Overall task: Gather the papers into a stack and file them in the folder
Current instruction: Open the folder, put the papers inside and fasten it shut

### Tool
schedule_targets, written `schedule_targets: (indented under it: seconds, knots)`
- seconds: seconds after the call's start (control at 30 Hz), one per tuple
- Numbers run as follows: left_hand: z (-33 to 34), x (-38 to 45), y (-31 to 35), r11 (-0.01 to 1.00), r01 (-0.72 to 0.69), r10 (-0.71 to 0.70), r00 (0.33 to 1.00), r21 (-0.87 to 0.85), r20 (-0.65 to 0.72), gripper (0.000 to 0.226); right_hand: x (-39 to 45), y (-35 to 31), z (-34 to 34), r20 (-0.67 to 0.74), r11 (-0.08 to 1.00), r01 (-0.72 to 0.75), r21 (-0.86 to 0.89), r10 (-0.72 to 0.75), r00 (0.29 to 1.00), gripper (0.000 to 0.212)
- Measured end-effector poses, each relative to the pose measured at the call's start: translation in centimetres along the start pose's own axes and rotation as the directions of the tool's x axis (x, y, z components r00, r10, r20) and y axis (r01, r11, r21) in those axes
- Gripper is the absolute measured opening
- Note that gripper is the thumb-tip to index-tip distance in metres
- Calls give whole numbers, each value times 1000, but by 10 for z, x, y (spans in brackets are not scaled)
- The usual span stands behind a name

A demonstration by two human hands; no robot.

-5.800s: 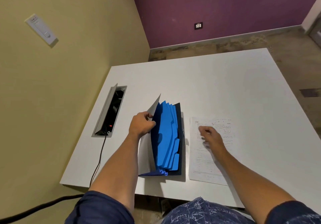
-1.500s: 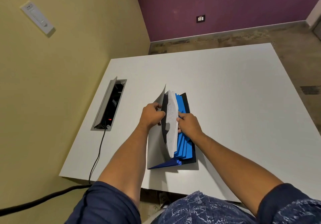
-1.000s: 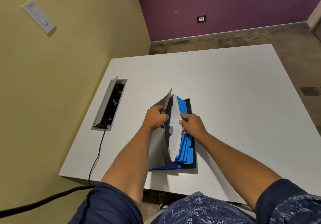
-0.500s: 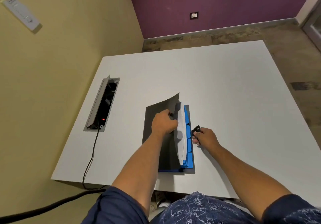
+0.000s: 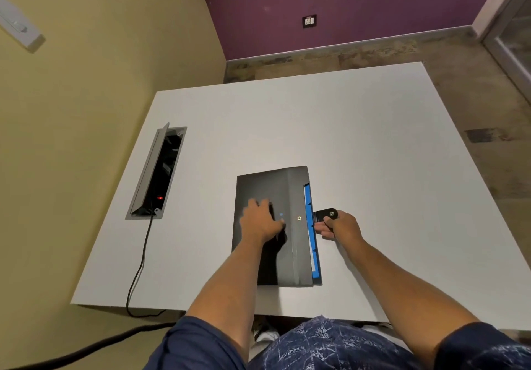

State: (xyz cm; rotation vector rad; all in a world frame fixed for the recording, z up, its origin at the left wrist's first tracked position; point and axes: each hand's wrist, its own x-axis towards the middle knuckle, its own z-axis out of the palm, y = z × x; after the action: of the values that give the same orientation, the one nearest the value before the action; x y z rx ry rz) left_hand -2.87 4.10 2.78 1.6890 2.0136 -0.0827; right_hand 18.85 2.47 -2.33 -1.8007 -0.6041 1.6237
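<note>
We are at the closing step: the folder (image 5: 275, 226) lies shut on the desk (image 5: 359, 139) near its six o'clock edge, no loose papers in sight, so we judge them filed inside. Our left hand (image 5: 260, 223) presses flat on the cover, fingers spread, holding nothing, while at three o'clock of it our right hand (image 5: 339, 226) pinches the black strap tab (image 5: 326, 214). Next we judge the tab must swing over the blue dividers (image 5: 309, 220) onto the cover's snap stud (image 5: 299, 218)
</note>
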Motion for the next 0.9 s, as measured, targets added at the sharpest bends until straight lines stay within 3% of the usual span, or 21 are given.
schedule_targets:
  seconds: [0.2,0.33,0.47,0.67,0.9]
  knots:
    - [8,-5,-31,973,226,-222,971,-43,85,109,2,5,-17,-113,995,27,-92,-37,993,30]
    - [13,-6,-34,948,292,-265,946,-130,187,112,-8,12,-19,-298,911,65,-408,-199,934,37]
    - [15,-5,-36,928,316,-269,935,-198,230,102,-22,17,-11,-158,835,113,-539,-232,960,6]
    - [13,-5,-40,901,345,-280,925,-262,256,104,-31,36,-11,-63,768,130,-627,-216,974,14]
    - [10,-3,-42,861,374,-286,916,-345,280,105,-29,36,-5,-22,844,45,-535,-68,997,18]
